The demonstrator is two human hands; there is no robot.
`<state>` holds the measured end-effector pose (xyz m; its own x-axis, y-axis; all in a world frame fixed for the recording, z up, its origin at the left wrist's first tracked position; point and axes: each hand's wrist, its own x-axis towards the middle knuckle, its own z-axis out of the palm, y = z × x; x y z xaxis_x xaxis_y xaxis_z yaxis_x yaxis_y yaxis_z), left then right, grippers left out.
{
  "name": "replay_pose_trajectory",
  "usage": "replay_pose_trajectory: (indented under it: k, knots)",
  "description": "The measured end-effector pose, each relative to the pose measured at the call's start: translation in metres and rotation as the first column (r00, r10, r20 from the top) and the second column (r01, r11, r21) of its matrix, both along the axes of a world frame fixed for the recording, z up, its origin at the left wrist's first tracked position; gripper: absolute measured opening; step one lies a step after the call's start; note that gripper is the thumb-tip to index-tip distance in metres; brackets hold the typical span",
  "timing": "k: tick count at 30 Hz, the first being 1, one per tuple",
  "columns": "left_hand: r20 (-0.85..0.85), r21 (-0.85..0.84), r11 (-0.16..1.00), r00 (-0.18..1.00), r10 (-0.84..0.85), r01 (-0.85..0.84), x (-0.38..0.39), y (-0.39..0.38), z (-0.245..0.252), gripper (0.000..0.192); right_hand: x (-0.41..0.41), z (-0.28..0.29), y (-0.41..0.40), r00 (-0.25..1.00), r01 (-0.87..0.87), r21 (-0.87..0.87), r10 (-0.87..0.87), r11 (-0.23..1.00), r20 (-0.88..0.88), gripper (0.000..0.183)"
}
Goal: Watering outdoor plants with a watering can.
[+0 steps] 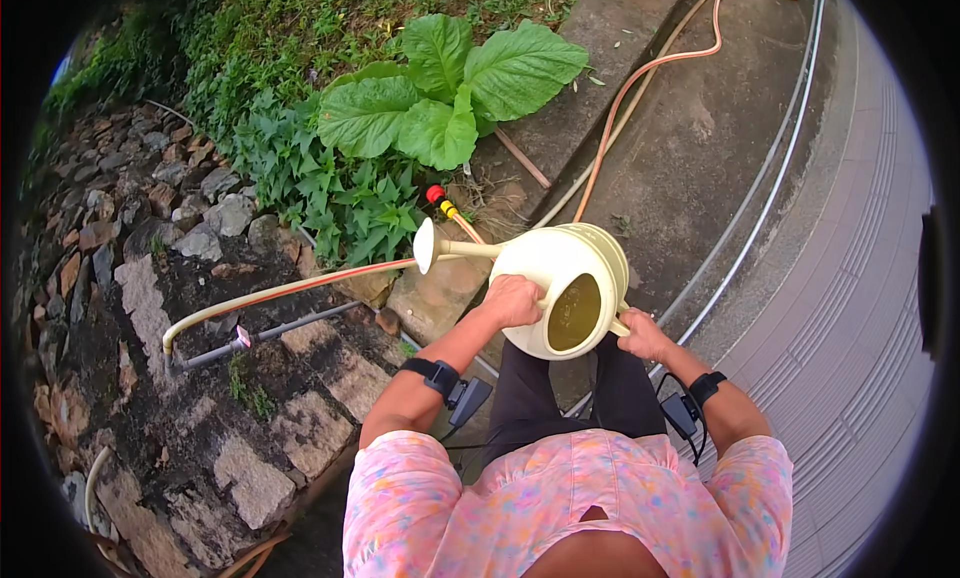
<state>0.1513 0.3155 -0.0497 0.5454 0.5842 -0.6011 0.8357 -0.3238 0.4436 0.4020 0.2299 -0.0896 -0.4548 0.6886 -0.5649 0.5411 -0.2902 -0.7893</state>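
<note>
A cream plastic watering can (525, 257) is held between my two hands in front of my legs. My left hand (514, 302) is closed on a grip near the can's round opening. On the other side, my right hand (641, 335) grasps the handle (619, 328) at its lower end. Water (574, 315) shows inside through the opening. The spout ends in a wide sprinkler head (426, 245), which points left toward the plants. No water is seen coming out of it.
A large leafy plant (442, 90) grows beyond the spout. A hose with a red and yellow connector (442, 200) lies below it. Another hose (300, 279) joins a grey pipe (274, 332) over stone blocks (255, 480). Paved tiles (832, 278) run along the right.
</note>
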Motion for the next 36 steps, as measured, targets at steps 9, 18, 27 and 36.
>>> replay_pose_trajectory:
  k: [9, 18, 27, 36]
  knots:
    - [-0.036, -0.068, 0.995, 0.997, -0.072, 0.069, -0.019, 0.072, -0.087, 0.015, -0.048, -0.025, 0.018, 0.944, 0.308, -0.091, -0.292, 0.947, 0.153, 0.023]
    - [0.019, -0.163, 0.981, 0.994, -0.104, 0.106, -0.048, 0.123, -0.129, 0.019, -0.103, -0.026, 0.052, 0.909, 0.395, -0.112, -0.371, 0.912, 0.188, 0.025]
    - [-0.021, -0.24, 0.966, 0.994, -0.108, 0.1, -0.053, 0.138, -0.128, 0.021, -0.12, -0.019, 0.059, 0.886, 0.445, -0.084, -0.424, 0.892, 0.189, 0.024]
    - [-0.038, -0.277, 0.948, 0.984, -0.176, 0.159, -0.053, 0.143, -0.126, 0.018, -0.128, -0.01, 0.058, 0.864, 0.49, -0.126, -0.461, 0.863, 0.204, 0.026]
